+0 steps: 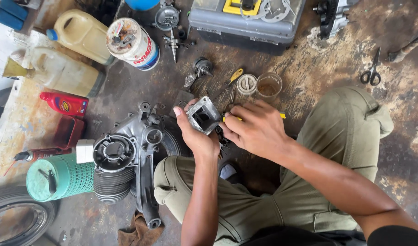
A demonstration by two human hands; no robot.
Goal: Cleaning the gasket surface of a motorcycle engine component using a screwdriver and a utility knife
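While the person sits cross-legged on the stained concrete floor (336, 77), the biggest piece of the job, a grey engine casing (140, 150) with a finned cylinder (112, 184), lies just beside the left knee, open at its ports and, by the look of it, only partly put together. Behind it stand a grey toolbox (247, 20), two pale jugs (83, 34) and a tub of small parts (132, 43); loose crank pieces (200, 69) and scissors (372, 73) lie well apart on the floor.

Smaller work is in hand. The left hand (195, 134) is clamped around a small square metal housing (203, 116), held up above the lap. The right hand (254, 130) is closed on a yellow-handled tool (282, 115), its fingers touching the housing's edge. I judge the housing is being cleaned or fitted, not yet mounted on the casing.
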